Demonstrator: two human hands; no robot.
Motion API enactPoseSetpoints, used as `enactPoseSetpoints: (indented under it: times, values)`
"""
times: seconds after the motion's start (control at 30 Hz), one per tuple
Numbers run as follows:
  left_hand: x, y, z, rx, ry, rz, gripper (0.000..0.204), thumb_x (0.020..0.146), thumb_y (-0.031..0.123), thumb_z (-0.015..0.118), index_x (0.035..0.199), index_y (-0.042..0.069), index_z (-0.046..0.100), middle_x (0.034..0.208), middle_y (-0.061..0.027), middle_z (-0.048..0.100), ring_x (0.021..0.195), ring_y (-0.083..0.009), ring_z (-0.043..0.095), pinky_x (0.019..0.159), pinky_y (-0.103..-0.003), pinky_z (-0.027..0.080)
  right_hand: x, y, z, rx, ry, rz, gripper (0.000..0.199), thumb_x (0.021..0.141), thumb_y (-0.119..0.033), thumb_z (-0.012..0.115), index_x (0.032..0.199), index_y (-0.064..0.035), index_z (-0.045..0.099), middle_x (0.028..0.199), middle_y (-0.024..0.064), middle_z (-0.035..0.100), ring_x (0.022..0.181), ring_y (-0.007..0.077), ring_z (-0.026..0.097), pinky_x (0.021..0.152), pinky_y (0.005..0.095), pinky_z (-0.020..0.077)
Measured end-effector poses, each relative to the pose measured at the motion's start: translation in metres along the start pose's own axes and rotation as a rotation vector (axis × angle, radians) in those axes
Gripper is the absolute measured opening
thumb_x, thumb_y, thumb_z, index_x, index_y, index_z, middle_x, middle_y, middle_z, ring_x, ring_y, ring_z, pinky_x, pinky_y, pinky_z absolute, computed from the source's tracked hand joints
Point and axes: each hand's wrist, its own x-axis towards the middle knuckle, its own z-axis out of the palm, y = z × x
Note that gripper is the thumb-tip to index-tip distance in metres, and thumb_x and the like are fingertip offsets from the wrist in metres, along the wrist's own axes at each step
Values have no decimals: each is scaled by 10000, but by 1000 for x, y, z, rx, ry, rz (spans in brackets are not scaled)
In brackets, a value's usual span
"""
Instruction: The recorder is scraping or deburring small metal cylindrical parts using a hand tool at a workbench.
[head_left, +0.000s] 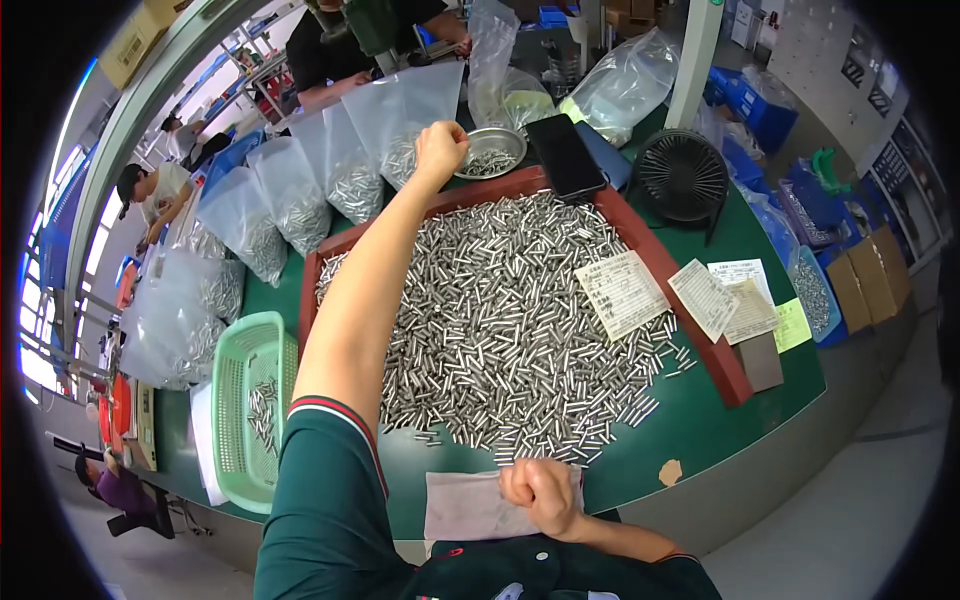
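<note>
Short shiny metal pins lie in a wide heap on the green table. My left arm stretches across the heap, and my left hand is closed at the left rim of a round metal bowl. More small metal parts lie in the bowl. Whatever that hand holds is hidden. My right hand is curled closed above a pale folded cloth at the near table edge, just below a row of pins. Its contents, if any, cannot be seen.
A dark red frame borders the heap. Paper slips, a black phone and a black fan are to the right. Filled clear bags and a green basket stand left. A co-worker is across the table.
</note>
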Motion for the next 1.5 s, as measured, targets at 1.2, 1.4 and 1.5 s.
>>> enactPoseSetpoints:
  times: [1.2,1.4,1.5]
  values:
    - [-385,49,-157,8,-85,45,66,681,-7,604,741,3,579,721,-87,545,653,-253,540,578,-318,432,-1,12,-3,30,-22,-109,379,895,-196,257,540,-68,294,448,10,283,402,83,230,384,233,205]
    - [-379,52,-165,-80,-197,10,247,665,51,630,900,7,567,769,-112,533,669,-255,538,593,-306,435,1,14,-5,19,-24,-106,382,894,-200,261,537,-69,292,450,10,282,402,80,233,382,231,206]
    - [-373,54,-165,0,-278,81,229,671,58,615,886,7,556,759,-111,513,703,-267,525,620,-334,427,0,13,-4,-71,-16,-104,412,904,-283,198,540,-107,279,429,-9,267,380,71,156,379,229,193]
